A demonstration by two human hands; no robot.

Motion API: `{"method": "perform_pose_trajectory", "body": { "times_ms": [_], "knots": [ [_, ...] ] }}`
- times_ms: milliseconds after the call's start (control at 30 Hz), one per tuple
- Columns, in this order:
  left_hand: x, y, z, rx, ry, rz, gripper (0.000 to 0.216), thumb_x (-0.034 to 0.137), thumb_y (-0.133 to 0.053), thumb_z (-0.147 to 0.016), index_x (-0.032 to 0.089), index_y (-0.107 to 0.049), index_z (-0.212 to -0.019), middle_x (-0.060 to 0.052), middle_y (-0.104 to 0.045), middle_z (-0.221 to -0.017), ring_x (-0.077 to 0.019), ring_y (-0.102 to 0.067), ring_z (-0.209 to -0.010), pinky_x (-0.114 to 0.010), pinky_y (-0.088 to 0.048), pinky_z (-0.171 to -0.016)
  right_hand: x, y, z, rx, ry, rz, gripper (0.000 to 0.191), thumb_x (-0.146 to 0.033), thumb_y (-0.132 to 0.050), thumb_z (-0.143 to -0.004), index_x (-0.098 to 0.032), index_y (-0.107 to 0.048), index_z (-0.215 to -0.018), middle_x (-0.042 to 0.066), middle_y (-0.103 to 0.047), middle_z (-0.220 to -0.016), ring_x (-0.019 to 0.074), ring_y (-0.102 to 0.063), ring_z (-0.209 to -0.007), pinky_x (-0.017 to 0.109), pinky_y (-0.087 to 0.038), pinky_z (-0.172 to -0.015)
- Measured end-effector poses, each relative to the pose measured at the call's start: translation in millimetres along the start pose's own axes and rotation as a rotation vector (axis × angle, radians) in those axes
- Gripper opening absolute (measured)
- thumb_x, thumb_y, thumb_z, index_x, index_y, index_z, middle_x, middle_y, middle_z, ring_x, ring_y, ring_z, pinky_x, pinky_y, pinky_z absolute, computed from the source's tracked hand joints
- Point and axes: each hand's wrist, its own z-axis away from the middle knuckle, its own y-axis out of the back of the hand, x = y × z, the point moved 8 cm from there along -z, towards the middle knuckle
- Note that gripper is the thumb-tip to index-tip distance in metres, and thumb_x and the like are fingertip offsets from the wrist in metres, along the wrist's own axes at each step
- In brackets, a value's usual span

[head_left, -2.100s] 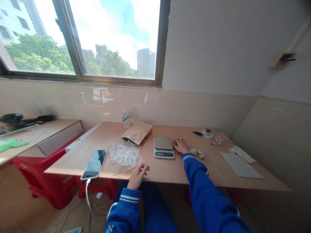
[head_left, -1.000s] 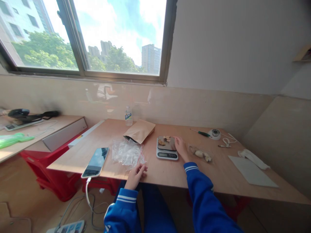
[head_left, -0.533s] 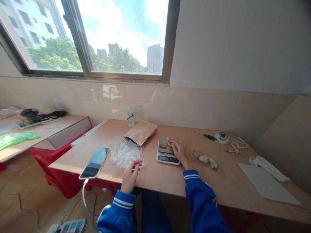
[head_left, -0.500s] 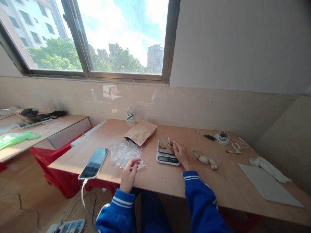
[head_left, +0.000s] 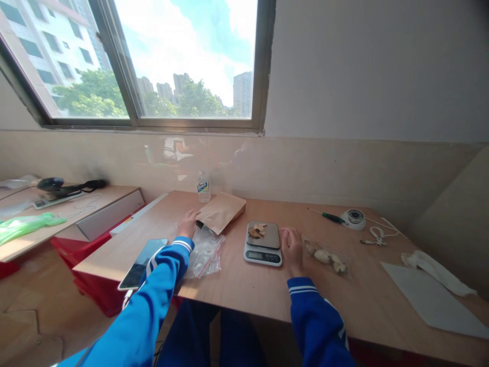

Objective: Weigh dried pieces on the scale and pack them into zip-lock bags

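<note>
My left hand [head_left: 188, 223] reaches to the left corner of a brown paper bag [head_left: 223, 211], its fingers stretched out at the bag's dark opening. Under and beside it lie crumpled clear zip bags [head_left: 206, 252]. A small digital kitchen scale [head_left: 263, 256] stands in the middle of the table, with brown, dried-looking curled pieces [head_left: 257, 231] on its metal plate. Just right of the scale, my right hand [head_left: 293, 248] rests with curled fingers and nothing visible in them. Beside that hand is a clear bag of pale and brown lumpy pieces [head_left: 324, 256].
A phone [head_left: 139, 265] on a cable lies at the left edge, partly behind my left sleeve. A plastic bottle [head_left: 204, 187] stands at the back. On the right are a screwdriver [head_left: 332, 217], a white dome camera [head_left: 354, 218] with cable, a grey sheet [head_left: 431, 298] and white cloth [head_left: 439, 272].
My left hand has moved forward from the zip bags to the paper bag. My right hand has left the pieces on the scale and come down to its right side.
</note>
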Motion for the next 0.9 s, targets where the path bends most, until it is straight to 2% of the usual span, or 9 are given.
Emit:
{"method": "perform_pose_trajectory", "body": {
  "times_ms": [100, 167, 300, 400, 533, 633, 700, 767, 900],
  "knots": [
    [-8, -14, -3, -0.033, -0.014, 0.011, 0.034, 0.010, -0.038, -0.079, 0.021, -0.064, -0.098, -0.007, -0.065, -0.103, -0.0198, -0.059, -0.098, -0.031, -0.044, -0.088, -42, 13, 2, 0.069, 0.150, -0.098, 0.018, -0.016, -0.040, -0.087, -0.019, -0.057, -0.081, 0.004, -0.061, -0.077, 0.0172, -0.055, -0.075, 0.032, -0.044, -0.073],
    [-9, -20, -1, -0.027, -0.029, 0.013, 0.037, 0.010, -0.039, -0.077, 0.022, -0.063, -0.102, -0.007, -0.065, -0.105, -0.0212, -0.059, -0.099, -0.033, -0.043, -0.089, -82, 7, 6, 0.013, 0.241, -0.209, 0.019, -0.013, -0.040, -0.086, -0.019, -0.058, -0.084, 0.005, -0.061, -0.078, 0.0170, -0.056, -0.078, 0.031, -0.046, -0.073],
    [-12, -28, 2, -0.002, -0.043, 0.054, 0.046, 0.010, -0.044, -0.071, 0.025, -0.060, -0.112, -0.005, -0.062, -0.116, -0.0220, -0.058, -0.104, -0.033, -0.042, -0.090, -165, -57, 32, -0.450, 0.291, -0.311, 0.027, -0.017, -0.038, -0.090, -0.020, -0.057, -0.109, 0.007, -0.063, -0.104, 0.0178, -0.056, -0.101, 0.033, -0.046, -0.087],
    [-18, -25, -4, -0.022, -0.043, 0.161, 0.039, 0.015, -0.040, -0.076, 0.025, -0.064, -0.105, -0.004, -0.069, -0.100, -0.0193, -0.063, -0.092, -0.029, -0.046, -0.080, -202, -109, 63, -0.674, 0.315, -0.223, 0.037, -0.033, -0.042, -0.092, -0.018, -0.048, -0.125, 0.011, -0.053, -0.127, 0.0229, -0.046, -0.120, 0.041, -0.040, -0.098],
    [-3, 0, -18, 0.032, -0.119, 0.210, 0.027, 0.028, -0.042, -0.083, 0.027, -0.067, -0.094, -0.004, -0.071, -0.088, -0.0195, -0.063, -0.083, -0.029, -0.045, -0.078, -209, -153, 91, -0.870, 0.283, -0.071, 0.035, -0.037, -0.042, -0.092, -0.014, -0.058, -0.111, 0.014, -0.061, -0.115, 0.0257, -0.053, -0.109, 0.043, -0.041, -0.095],
    [29, 22, -16, 0.162, -0.212, 0.177, 0.028, 0.035, -0.043, -0.085, 0.028, -0.066, -0.099, -0.005, -0.069, -0.091, -0.0209, -0.059, -0.086, -0.034, -0.039, -0.086, -205, -155, 85, -0.927, 0.239, -0.039, 0.031, -0.031, -0.038, -0.094, -0.014, -0.064, -0.094, 0.011, -0.067, -0.095, 0.0231, -0.060, -0.093, 0.039, -0.044, -0.088],
    [45, 28, -5, 0.271, -0.206, 0.187, 0.028, 0.038, -0.044, -0.086, 0.027, -0.067, -0.097, -0.005, -0.069, -0.085, -0.0208, -0.058, -0.081, -0.035, -0.038, -0.084, -204, -145, 70, -0.884, 0.213, -0.088, 0.028, -0.028, -0.038, -0.093, -0.015, -0.064, -0.093, 0.009, -0.066, -0.092, 0.0214, -0.060, -0.090, 0.036, -0.046, -0.085],
    [54, 25, 12, 0.339, -0.176, 0.221, 0.028, 0.039, -0.046, -0.085, 0.026, -0.068, -0.096, -0.005, -0.068, -0.080, -0.0208, -0.057, -0.080, -0.035, -0.037, -0.082, -203, -128, 52, -0.762, 0.189, -0.175, 0.025, -0.024, -0.039, -0.092, -0.017, -0.060, -0.105, 0.009, -0.061, -0.103, 0.0201, -0.057, -0.097, 0.034, -0.046, -0.087],
    [53, 7, 41, 0.399, -0.097, 0.334, 0.029, 0.040, -0.046, -0.085, 0.023, -0.068, -0.092, -0.006, -0.067, -0.077, -0.0183, -0.055, -0.069, -0.033, -0.040, -0.075, -194, -110, 38, -0.586, 0.203, -0.171, 0.036, -0.014, -0.034, -0.090, -0.015, -0.051, -0.122, 0.011, -0.053, -0.123, 0.0205, -0.045, -0.118, 0.036, -0.040, -0.099]
  ]
}}
